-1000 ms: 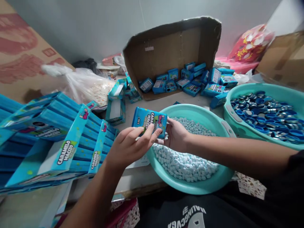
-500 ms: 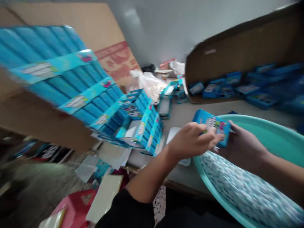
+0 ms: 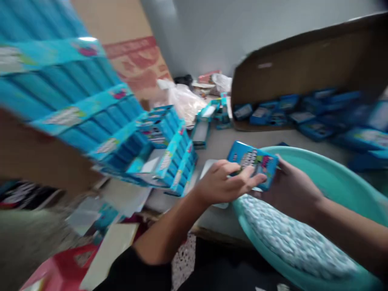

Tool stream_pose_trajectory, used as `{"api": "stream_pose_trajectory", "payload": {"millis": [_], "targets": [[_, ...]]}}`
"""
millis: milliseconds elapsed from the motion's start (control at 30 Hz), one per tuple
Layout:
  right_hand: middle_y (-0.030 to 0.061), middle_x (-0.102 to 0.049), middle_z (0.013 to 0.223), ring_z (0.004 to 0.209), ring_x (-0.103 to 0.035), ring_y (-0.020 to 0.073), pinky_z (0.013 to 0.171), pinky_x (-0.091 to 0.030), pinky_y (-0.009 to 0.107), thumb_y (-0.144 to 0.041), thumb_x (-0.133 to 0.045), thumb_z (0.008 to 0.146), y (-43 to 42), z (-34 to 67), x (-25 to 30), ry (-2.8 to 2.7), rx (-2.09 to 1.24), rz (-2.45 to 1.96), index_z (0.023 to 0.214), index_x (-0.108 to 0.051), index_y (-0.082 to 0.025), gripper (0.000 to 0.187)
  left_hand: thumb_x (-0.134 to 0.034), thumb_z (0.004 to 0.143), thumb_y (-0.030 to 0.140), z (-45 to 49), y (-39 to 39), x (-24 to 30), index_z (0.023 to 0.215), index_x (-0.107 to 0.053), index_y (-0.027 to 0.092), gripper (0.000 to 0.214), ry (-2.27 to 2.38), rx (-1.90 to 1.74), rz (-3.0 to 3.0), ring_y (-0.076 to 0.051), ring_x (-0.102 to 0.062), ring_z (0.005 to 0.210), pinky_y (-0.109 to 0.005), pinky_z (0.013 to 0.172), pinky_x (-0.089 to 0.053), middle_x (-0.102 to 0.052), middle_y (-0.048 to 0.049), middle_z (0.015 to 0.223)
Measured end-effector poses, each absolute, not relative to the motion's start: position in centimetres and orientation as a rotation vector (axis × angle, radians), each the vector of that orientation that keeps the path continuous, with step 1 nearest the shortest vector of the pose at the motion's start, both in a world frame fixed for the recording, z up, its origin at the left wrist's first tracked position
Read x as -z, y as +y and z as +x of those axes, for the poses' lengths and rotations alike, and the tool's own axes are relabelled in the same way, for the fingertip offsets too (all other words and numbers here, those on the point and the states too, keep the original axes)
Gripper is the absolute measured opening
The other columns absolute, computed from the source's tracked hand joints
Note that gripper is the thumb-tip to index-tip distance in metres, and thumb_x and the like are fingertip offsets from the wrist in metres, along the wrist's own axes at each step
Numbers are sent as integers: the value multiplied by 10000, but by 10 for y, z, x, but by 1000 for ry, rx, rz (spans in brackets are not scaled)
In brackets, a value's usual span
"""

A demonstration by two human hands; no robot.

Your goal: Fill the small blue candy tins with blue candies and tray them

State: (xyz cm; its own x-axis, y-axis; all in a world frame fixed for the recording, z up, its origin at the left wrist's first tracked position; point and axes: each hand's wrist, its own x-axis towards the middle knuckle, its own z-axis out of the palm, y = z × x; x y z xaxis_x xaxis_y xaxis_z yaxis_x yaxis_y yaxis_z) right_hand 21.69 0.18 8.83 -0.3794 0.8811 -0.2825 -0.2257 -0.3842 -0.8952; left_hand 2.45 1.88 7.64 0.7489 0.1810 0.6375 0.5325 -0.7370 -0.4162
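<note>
Both hands hold one small blue candy box (image 3: 253,162) above the left rim of a teal basin (image 3: 327,169). My left hand (image 3: 226,182) lies over the box's front with its fingers pressed on it. From behind and to the right, my right hand (image 3: 291,190) grips the same box. The basin is filled with small pale-blue candy tablets (image 3: 287,238). The picture is blurred by motion.
Tall stacks of flat blue cartons (image 3: 69,97) lean at the left, with more (image 3: 169,153) beside them. An open cardboard box (image 3: 306,68) at the back holds several small blue boxes (image 3: 303,113). A clear plastic bag (image 3: 184,101) lies behind. Red and white items (image 3: 75,258) sit on the floor.
The view has swung left, away from the basin of bottle caps toward the carton stacks and floor. Both hands have kept hold of the box.
</note>
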Motion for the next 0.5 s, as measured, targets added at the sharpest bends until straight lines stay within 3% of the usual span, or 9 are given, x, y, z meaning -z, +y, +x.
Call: {"api": "stream_pose_trajectory", "payload": {"millis": [100, 233, 400, 500], "targets": [[65, -722, 1137, 973, -700, 222, 876, -582, 489, -534, -178, 1044, 5, 221, -80, -508, -2087, -989, 1215, -635, -246, 566, -630, 941, 190, 34, 19, -83, 1202, -704, 263, 281, -662, 796, -2508, -196, -531, 928, -347, 847, -434, -730, -16, 1025], [52, -731, 966, 771, -687, 182, 819, -589, 441, -510, -270, 1047, 14, 222, -65, -132, -2125, -990, 1169, -642, -202, 498, -648, 910, 143, 40, 26, -77, 1161, -720, 269, 290, -557, 739, -2603, -219, -532, 922, -369, 842, -433, -741, -16, 976], [55, -707, 936, 696, -646, 162, 747, -596, 410, -515, -246, 1053, 19, 219, -61, -214, -2053, -1092, 1103, -650, -188, 522, -717, 858, 135, 35, 29, -66, 1228, -692, 269, 394, -577, 725, -2604, -244, -546, 949, -408, 878, -460, -741, -30, 1037], [84, -698, 999, 717, -638, 186, 684, -589, 402, -504, -277, 1044, 19, 223, -62, -582, -1967, -1294, 1089, -659, -194, 495, -741, 827, 129, 27, 26, -65, 1224, -695, 281, 428, -748, 818, -2587, -256, -560, 960, -426, 888, -486, -726, -50, 1029]]}}
